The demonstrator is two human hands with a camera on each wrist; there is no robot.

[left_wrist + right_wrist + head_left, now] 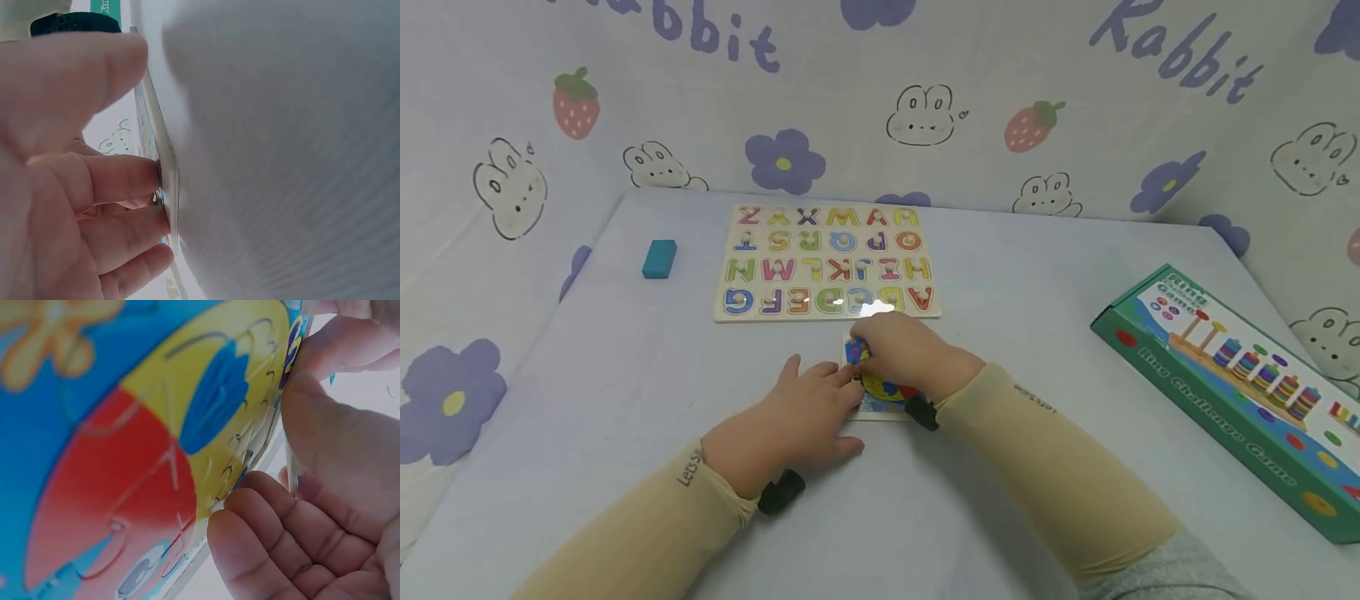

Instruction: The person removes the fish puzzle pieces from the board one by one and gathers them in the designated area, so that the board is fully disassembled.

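A small jigsaw puzzle [882, 406] lies flat at the middle of the table, partly covered by both hands. Its glossy picture [159, 456] has yellow and red shapes on blue in the right wrist view. My left hand [801, 417] rests at the puzzle's left side, fingers extended; in the left wrist view its fingertips [164, 219] touch the pale board edge [164, 150]. My right hand [902, 350] reaches over the far part, where thumb and forefinger pinch a bluish puzzle piece [854, 350]. The other right fingers [269, 531] are curled beside the board.
Just beyond the puzzle lies a wooden alphabet board [721, 310] with knobbed letters. A blue block [659, 259] sits to the far left. On the right stands a green ring game box [1225, 400]. A rabbit-print cloth [842, 100] hangs behind the table.
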